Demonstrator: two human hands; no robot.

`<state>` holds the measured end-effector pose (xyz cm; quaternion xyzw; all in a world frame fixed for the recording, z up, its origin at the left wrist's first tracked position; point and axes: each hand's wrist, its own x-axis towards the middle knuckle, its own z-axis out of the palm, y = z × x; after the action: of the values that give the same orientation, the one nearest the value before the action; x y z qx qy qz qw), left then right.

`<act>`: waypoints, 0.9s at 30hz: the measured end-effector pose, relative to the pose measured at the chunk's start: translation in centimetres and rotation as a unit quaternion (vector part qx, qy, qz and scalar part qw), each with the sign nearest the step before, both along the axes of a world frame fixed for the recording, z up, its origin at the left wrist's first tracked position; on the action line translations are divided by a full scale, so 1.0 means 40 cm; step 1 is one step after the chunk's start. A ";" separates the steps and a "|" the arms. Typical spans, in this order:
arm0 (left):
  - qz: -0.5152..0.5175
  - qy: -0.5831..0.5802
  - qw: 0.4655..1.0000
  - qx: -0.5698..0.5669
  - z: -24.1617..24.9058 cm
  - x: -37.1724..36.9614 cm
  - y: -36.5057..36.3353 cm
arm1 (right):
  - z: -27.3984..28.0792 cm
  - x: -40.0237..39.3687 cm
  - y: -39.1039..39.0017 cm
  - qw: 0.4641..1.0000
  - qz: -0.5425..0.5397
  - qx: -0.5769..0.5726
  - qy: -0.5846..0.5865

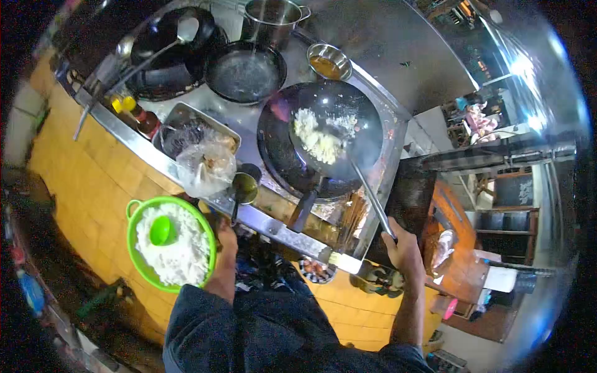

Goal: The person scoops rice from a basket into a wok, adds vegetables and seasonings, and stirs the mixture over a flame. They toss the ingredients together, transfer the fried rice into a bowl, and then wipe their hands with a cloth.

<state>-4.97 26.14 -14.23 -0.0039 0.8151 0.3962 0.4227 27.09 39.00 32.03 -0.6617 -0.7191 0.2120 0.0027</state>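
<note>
My right hand (404, 250) is closed round the handle of a long metal spatula (371, 196), whose far end reaches into the wok. Pale yellow-white food (318, 140) lies in the dark wok (273, 149). At the left, a green basket (132, 239) holds white rice (180, 248) and a small green bowl (162, 230). My left hand (227, 239) is at the basket's right side; its fingers are largely hidden, so its grip cannot be made out. The wok's dark handle (303, 210) points toward me.
Behind are a black pan (245, 73), a steel pot (272, 13) and a bowl of brown liquid (328, 64). A plastic bag (207, 171), a ladle cup (245, 188) and a sauce bottle (145, 122) stand left of the wok. A wooden table (457, 230) is at right.
</note>
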 end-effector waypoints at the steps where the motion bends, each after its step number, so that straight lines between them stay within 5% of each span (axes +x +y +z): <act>1: -0.112 0.006 0.993 -0.037 0.037 0.014 -0.031 | -0.010 0.007 -0.003 0.999 0.038 0.011 -0.013; 3: -0.391 -0.103 0.914 -0.048 0.134 0.032 -0.060 | -0.045 -0.079 0.016 0.987 -0.060 -0.094 -0.118; 4: -0.492 -0.206 0.846 0.008 0.207 0.042 -0.056 | -0.143 -0.071 0.023 0.987 -0.068 -0.054 -0.132; 5: -0.517 -0.324 0.788 0.083 0.291 0.048 -0.042 | -0.216 -0.083 0.032 0.990 -0.039 -0.034 -0.135; 7: -0.428 -0.466 0.746 0.208 0.486 0.063 -0.011 | -0.289 -0.136 0.039 0.996 -0.024 0.028 -0.086; 9: -0.361 -0.544 0.736 0.179 0.521 0.094 0.081 | -0.239 -0.081 0.027 0.999 0.032 -0.007 -0.034; 11: -0.322 -0.415 0.837 0.156 0.617 0.144 0.180 | -0.084 -0.051 0.027 0.995 0.048 -0.085 -0.036; 13: -0.389 -0.387 0.823 0.147 0.592 0.188 0.283 | -0.086 -0.073 0.030 0.991 -0.042 -0.068 -0.106; 15: -0.541 -0.503 0.652 0.169 0.341 0.199 0.410 | -0.272 -0.080 0.048 0.993 -0.035 -0.002 -0.116; 16: -0.543 -0.504 0.651 0.164 0.367 0.217 0.412 | -0.367 -0.078 0.049 0.994 -0.010 0.033 -0.100; 18: -0.334 -0.504 0.790 0.097 0.496 0.275 0.387 | -0.467 -0.015 0.061 0.995 0.046 0.084 -0.035; 19: -0.326 -0.387 0.858 0.094 0.564 0.319 0.367 | -0.381 -0.016 0.052 0.992 0.028 0.110 0.062; 21: -0.284 -0.464 0.822 0.167 0.829 0.371 0.296 | -0.195 0.075 0.052 0.988 0.143 0.065 -0.006; 23: -0.212 -0.602 0.761 0.117 1.014 0.364 0.268 | -0.048 0.091 0.029 0.997 0.041 0.046 -0.036; 26: -0.196 -0.684 0.702 0.021 0.962 0.297 0.312 | 0.032 0.063 -0.018 0.997 0.056 0.004 -0.049; 27: -0.301 -0.579 0.742 0.157 0.923 0.267 0.310 | 0.028 0.057 -0.039 0.997 0.059 -0.004 -0.052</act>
<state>5.71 38.54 22.68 0.0792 0.2991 0.2926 0.9048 29.37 37.44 33.13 -0.6285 -0.7551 0.1797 -0.0498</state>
